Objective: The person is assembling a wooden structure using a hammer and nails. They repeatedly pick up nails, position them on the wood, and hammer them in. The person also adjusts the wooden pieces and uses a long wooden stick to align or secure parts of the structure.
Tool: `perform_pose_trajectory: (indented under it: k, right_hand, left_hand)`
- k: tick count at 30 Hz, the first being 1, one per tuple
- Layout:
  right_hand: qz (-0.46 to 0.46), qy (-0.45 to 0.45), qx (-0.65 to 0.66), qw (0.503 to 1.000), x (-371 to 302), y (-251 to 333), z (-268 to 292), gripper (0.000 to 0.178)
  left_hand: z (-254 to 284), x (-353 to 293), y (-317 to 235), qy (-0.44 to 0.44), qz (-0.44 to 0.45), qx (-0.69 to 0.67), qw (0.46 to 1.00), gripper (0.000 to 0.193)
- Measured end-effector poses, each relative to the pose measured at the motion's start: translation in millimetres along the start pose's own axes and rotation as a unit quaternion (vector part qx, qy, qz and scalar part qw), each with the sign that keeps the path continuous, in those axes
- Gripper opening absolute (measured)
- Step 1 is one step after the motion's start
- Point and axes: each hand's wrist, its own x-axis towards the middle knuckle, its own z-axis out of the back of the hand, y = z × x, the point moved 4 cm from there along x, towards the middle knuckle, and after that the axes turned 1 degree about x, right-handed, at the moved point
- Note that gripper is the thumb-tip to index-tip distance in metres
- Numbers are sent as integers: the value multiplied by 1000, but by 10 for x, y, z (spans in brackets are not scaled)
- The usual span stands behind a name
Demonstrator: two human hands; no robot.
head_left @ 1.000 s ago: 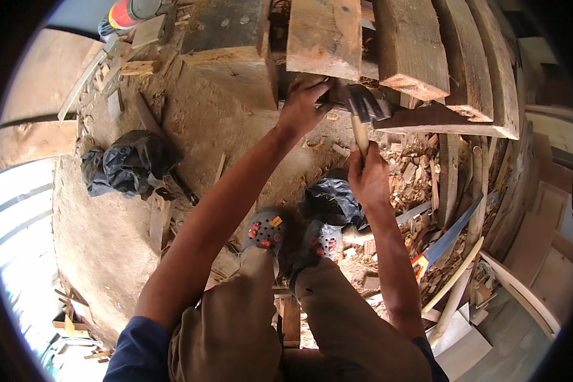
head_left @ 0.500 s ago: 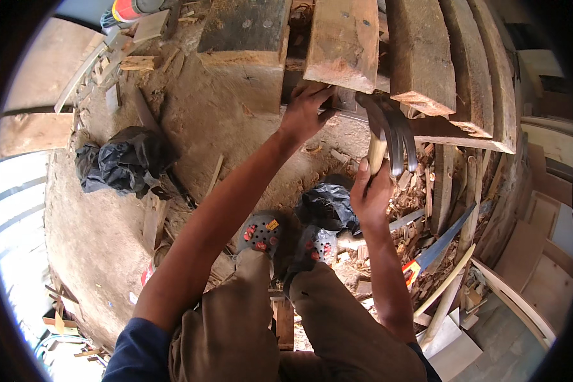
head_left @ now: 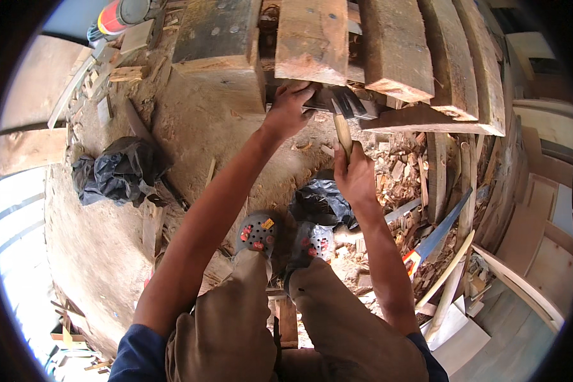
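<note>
My right hand is closed around the wooden handle of a claw hammer. The hammer's dark metal head is up under the plank ends, close to my left hand. My left hand reaches below the front end of a thick wooden plank. Its fingers are bent and partly hidden in shadow under the wood, so what they grip cannot be made out. Several thick planks lie side by side above a lower cross piece of wood, with gaps between them.
A handsaw with an orange handle leans among wood scraps at right. Black plastic bags lie on the dirt floor at left and near my feet. Wooden sticks lie at lower right, and a red-banded container stands far left.
My right hand has brought the hammer up and to the left, its head now beneath the planks by my left hand. The planks appear shifted left in view; my left hand stays under them.
</note>
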Motion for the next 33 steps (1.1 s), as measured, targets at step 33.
perform_pose_trajectory:
  k: [33]
  right_hand:
    - [-93,-125,-38,987,-1274,-985,174,30]
  left_hand:
    - [102,-843,-640,59,76,-141,985,31]
